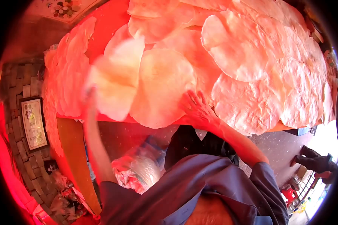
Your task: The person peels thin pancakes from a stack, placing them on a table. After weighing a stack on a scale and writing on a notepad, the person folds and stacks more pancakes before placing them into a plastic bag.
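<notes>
My left hand [89,95], smeared by motion, grips the left edge of a thin round flatbread [118,77]. That sheet is blurred, looks raised and bends along a crease near its top. My right hand [199,110] lies with fingers spread at the table's near edge, touching the right side of another smooth round flatbread [161,88]. This second sheet hangs slightly over the edge. To the right lie wrinkled, drier-looking flatbreads [248,103], overlapping one another. A large round flatbread [236,45] with a curled rim rests farther back.
Overlapping sheets [69,71] cover the left end of the red-covered table [108,28] and hang down its side. Underneath sits a clear plastic bag [139,172]. A framed picture [33,123] is at the left, by brickwork. Another person's legs [313,161] show at far right.
</notes>
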`<state>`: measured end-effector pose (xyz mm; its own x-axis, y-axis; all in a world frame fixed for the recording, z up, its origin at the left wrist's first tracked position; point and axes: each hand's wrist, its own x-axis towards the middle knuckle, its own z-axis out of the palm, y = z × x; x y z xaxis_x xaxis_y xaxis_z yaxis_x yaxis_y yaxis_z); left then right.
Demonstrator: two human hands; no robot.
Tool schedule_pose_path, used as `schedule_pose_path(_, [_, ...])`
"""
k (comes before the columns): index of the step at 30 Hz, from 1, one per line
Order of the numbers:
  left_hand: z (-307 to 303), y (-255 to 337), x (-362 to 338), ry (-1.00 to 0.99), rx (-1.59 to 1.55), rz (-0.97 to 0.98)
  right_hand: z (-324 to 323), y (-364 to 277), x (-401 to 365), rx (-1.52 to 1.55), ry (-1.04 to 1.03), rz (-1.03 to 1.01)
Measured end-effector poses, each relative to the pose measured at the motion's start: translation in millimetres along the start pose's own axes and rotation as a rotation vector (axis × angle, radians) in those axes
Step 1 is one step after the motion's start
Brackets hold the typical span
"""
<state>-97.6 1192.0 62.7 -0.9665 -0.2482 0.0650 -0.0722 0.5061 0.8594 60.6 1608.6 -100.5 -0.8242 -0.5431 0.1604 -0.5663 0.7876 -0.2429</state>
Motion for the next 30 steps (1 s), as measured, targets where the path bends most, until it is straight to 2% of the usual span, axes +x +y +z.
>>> schedule_pose_path(1, [-32,8,35,0.118,0.083,0.076,-8,-1,2,0.068,-0.033,0.011])
schedule_pose_path(2, [-43,66,41,0.037,0.211,0.100,-13,-2,1,0.112,-0.054,0.019])
schedule_pose_path(4, [-64,122,69,0.126,0.517,0.387,-20,-4,4,0.135,-0.047,0.029])
schedule_pose_path(5, [-66,149,79,0.163,0.574,0.498,-22,-5,7,0.140,-0.032,0.035])
schedule_pose_path(6, [-61,165,84,0.197,0.630,0.608,-25,-8,9,0.144,-0.015,0.038])
schedule_pose_path(9, [-34,175,107,0.093,0.563,0.754,-34,-11,13,0.150,0.043,0.058])
schedule_pose_path(11, [9,172,99,0.256,0.907,1.253,-44,-14,14,0.160,0.105,0.080])
schedule_pose_path(13, [59,130,81,-0.058,0.515,0.891,-54,-21,12,0.183,0.174,0.122])
schedule_pose_path(14, [80,101,77,-0.190,0.529,0.761,-60,-26,7,0.194,0.201,0.154])
schedule_pose_path(15, [103,70,71,-0.400,0.349,0.699,-64,-32,3,0.206,0.218,0.198])
schedule_pose_path(17, [143,14,49,-0.423,0.466,0.840,-74,-41,-12,0.211,0.240,0.309])
schedule_pose_path(19, [161,-19,31,-0.686,0.606,0.867,-85,-44,-37,0.178,0.267,0.422])
schedule_pose_path(21, [165,-29,9,-0.622,0.608,0.886,-88,-40,-66,0.111,0.318,0.507])
schedule_pose_path(22, [168,-29,1,-0.590,0.609,0.897,-91,-39,-79,0.071,0.307,0.617])
schedule_pose_path(25, [163,-25,1,-0.657,0.667,0.782,-97,-32,-114,-0.073,0.244,0.931])
schedule_pose_path(26, [158,-20,2,-0.725,0.706,0.741,-95,-29,-121,-0.140,0.218,0.985])
schedule_pose_path(27, [150,-22,5,-0.690,0.760,0.756,-91,-26,-125,-0.202,0.199,1.034])
schedule_pose_path(28, [146,-26,4,-0.666,0.804,0.779,-85,-21,-134,-0.132,0.095,1.068])
schedule_pose_path(30, [159,-23,-7,-0.710,0.765,0.802,-60,-27,-143,-0.173,0.142,1.020])
